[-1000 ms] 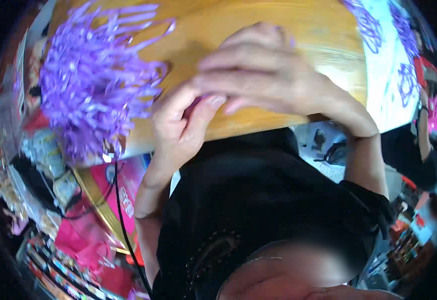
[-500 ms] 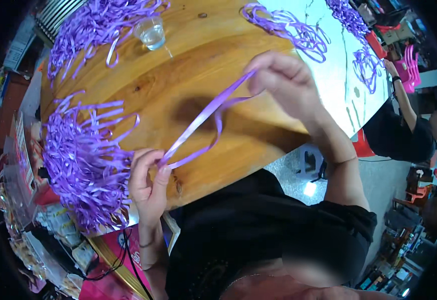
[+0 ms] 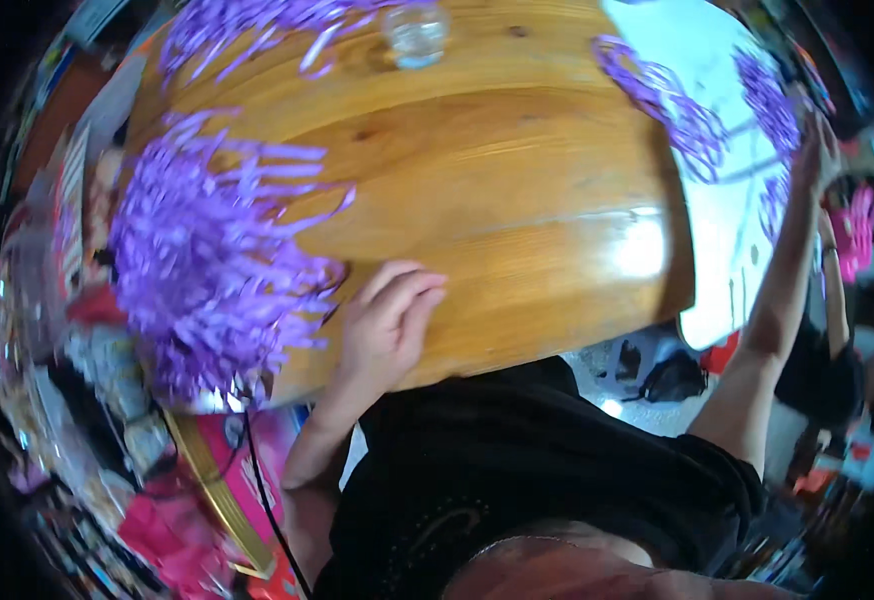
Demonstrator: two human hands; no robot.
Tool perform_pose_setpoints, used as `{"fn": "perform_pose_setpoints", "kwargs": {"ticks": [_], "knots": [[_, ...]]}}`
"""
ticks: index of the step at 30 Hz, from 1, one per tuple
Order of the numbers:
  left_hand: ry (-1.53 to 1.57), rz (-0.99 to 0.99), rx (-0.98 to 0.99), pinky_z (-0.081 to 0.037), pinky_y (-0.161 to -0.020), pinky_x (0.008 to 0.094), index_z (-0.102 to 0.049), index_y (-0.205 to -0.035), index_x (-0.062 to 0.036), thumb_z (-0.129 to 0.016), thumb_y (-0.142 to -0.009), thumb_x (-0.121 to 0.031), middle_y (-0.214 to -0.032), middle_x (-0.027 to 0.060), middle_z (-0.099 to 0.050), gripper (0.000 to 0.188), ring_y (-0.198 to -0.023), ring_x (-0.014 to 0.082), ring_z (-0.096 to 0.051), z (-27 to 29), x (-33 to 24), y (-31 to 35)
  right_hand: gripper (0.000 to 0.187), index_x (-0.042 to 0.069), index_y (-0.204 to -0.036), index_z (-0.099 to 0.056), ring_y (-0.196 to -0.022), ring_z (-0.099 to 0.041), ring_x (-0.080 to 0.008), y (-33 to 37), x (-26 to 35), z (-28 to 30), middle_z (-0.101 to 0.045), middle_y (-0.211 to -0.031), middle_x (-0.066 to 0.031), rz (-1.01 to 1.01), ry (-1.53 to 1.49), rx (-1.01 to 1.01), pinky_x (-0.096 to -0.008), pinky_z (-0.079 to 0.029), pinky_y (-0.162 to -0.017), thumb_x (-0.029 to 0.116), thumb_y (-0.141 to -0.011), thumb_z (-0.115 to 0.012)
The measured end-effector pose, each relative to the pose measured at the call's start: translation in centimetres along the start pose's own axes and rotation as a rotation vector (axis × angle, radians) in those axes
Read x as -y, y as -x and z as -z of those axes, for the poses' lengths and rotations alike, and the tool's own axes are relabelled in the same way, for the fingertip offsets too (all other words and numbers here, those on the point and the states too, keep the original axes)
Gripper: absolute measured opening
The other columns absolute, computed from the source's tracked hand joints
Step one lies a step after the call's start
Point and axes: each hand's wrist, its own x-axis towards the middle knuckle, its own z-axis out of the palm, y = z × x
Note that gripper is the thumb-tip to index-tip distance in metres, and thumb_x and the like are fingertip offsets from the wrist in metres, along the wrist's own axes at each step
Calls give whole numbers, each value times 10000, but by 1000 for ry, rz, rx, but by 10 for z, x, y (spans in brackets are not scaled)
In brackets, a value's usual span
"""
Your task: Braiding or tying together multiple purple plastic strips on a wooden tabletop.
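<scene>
My left hand (image 3: pixel 387 320) hovers over the near edge of the wooden table, fingers curled together with the thumb against them; no ribbon shows in it. To its left lies a large heap of shiny purple ribbon strips (image 3: pixel 217 270), loose ends pointing towards the middle. My right arm stretches to the far right. There my right hand (image 3: pixel 817 155) is beside a bundle of purple ribbon loops (image 3: pixel 769 100) on a white marbled surface; blur hides whether its fingers hold anything. Another bunch of purple ribbon loops (image 3: pixel 662 105) lies across the join of wood and marble.
A clear cup (image 3: pixel 416 38) stands at the back, next to another purple ribbon pile (image 3: pixel 257 25). At the right, another person's arm (image 3: pixel 835 300) reaches towards the white surface (image 3: pixel 707 250). Bagged goods and a black cable (image 3: pixel 262 480) are at the left.
The ribbon loop stretched between my hands no longer shows there. My right hand has swung far right to the marbled surface. My left hand stays near the table edge, and the view has shifted.
</scene>
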Motion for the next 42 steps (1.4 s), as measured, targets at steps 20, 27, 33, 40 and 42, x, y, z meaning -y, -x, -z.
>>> {"fn": "perform_pose_setpoints", "kwargs": {"ticks": [20,27,33,40,42], "knots": [[-155,-251,-124,-472,-564,331,-604,-877,-43,-680,-723,-101,-820,70,-568,181,-674,237,-591,10,19,49,202,15,-1024,-626,-929,-605,-225,171,43,-218,-631,-1007,-139,713,808,878,-306,-459,-817,127,-862,-576],[-208,-287,-197,-468,-542,327,-600,-859,-45,-688,-715,-100,-802,66,-566,178,-640,227,-584,6,21,58,140,4,-921,-651,-874,-614,-252,332,120,-340,-649,-925,-116,818,88,1328,-330,-476,-774,74,-803,-624],[-124,-251,-265,-477,-565,340,-596,-862,-44,-689,-693,-93,-811,75,-570,199,-663,242,-588,5,24,58,255,37,-889,-658,-790,-609,-302,421,130,-451,-641,-860,-140,744,96,1367,-386,-475,-713,274,-809,-606],[-91,-244,-195,-479,-603,361,-572,-886,-39,-626,-721,-103,-870,90,-552,185,-743,269,-585,11,27,56,314,49,-877,-658,-724,-602,-287,448,132,-467,-632,-783,-141,753,97,1373,-386,-467,-645,349,-788,-635],[-145,-247,-155,-470,-598,363,-568,-886,-40,-627,-712,-136,-850,85,-527,207,-735,264,-570,15,24,54,347,51,-877,-656,-676,-602,-291,453,138,-481,-627,-732,-145,664,104,1356,-392,-465,-616,386,-791,-627]]}}
